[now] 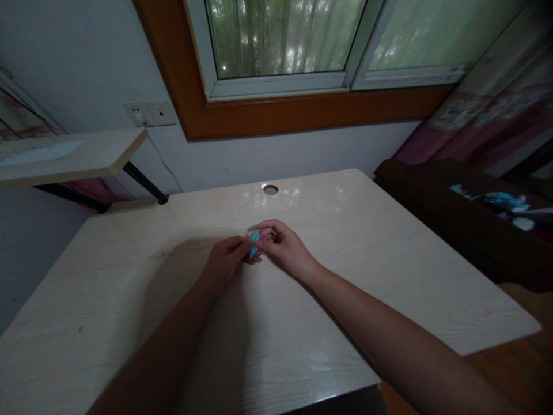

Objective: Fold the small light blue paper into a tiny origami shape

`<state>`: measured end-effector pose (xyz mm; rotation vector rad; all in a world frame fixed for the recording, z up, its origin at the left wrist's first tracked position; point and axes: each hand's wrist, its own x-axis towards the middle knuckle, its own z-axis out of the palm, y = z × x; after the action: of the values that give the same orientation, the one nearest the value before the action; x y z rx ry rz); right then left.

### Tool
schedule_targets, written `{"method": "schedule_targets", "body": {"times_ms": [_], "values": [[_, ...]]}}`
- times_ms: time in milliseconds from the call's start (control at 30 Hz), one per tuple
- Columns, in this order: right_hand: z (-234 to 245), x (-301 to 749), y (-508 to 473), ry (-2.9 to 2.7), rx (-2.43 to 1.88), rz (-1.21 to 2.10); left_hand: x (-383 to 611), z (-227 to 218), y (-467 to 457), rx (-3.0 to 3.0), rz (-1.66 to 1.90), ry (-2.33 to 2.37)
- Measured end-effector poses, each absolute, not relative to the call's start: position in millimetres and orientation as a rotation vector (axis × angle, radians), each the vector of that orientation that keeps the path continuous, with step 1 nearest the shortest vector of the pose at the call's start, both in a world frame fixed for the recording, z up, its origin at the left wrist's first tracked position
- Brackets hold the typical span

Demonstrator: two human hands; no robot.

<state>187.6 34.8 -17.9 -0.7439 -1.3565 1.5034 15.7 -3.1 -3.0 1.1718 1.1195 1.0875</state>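
A small piece of folded turquoise paper [254, 244] is held between my two hands, above the middle of the table. From the left, my left hand [227, 256] pinches it between thumb and fingers. On the other side my right hand [283, 245] has its thumb and fingertips closed on the paper's right edge, with the other fingers curled behind. Part of the paper is covered by my fingers, so its full shape is hidden.
The pale wood-grain table [345, 248] has a round cable hole [271, 189] near its back edge. A raised shelf [73, 155] on black legs stands at the left. Behind are a wall socket [149, 114] and a window [285, 40]; dark brown furniture [432, 207] stands at the right.
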Motion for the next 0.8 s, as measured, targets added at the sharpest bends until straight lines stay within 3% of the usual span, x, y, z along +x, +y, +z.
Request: {"method": "schedule_targets", "body": {"times_ms": [800], "values": [[-16.2,190.1,37.2,-1.334,-0.717,1.552,14.5,3.3,-1.3,1.191,0.968,1.152]]}}
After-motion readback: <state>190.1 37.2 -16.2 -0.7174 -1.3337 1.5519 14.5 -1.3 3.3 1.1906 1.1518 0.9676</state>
